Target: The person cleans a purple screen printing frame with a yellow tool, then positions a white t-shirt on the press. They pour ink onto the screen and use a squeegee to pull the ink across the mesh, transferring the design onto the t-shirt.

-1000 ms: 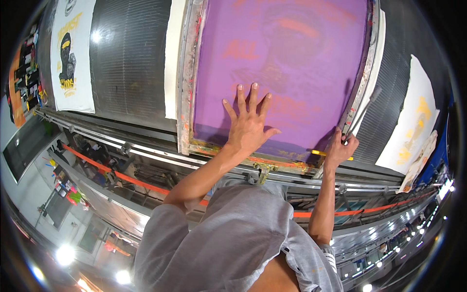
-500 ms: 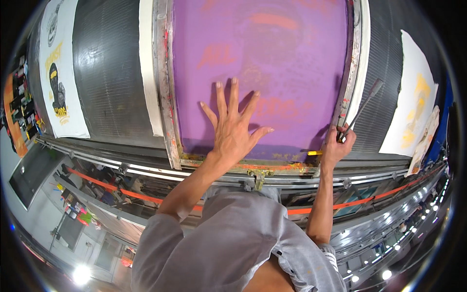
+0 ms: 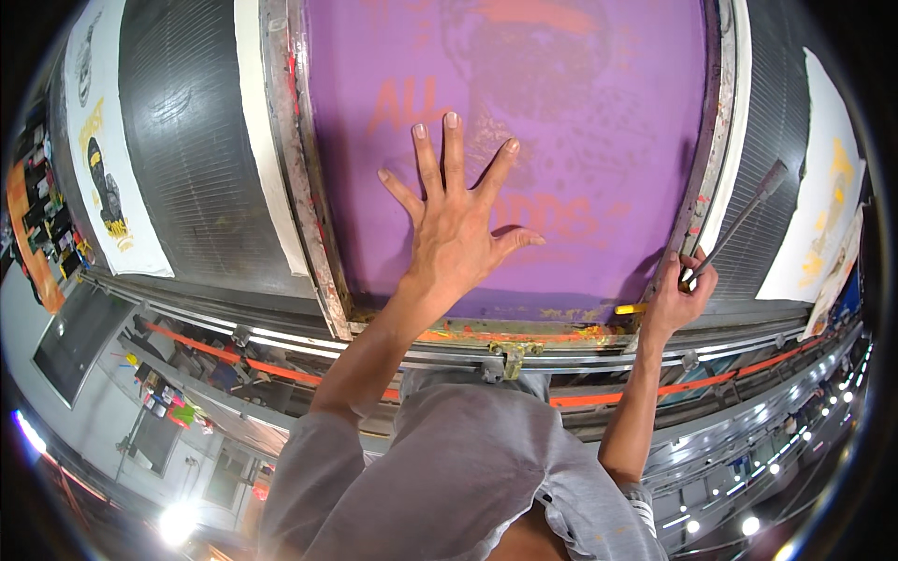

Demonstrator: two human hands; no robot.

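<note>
My left hand is spread wide, palm down, over the purple mesh of a screen-printing frame; whether the palm presses on it I cannot tell. Faint orange lettering and a dark head-shaped design show through the mesh. At the frame's near right corner, my right hand is closed around a long thin tool. Its grey shaft points up and right and ends in a wider grey tip. A yellow piece, apparently the tool's other end, sticks out left of the fingers.
White printed sheets lie on the dark ribbed surface: one at left, another at right. Metal rails and an orange-red bar run along the near edge. A metal clamp sits at the frame's near side.
The view has shifted, and the frame looks larger and nearer. My left hand has moved slightly up the mesh, still spread. My right hand keeps its hold on the tool at the corner.
</note>
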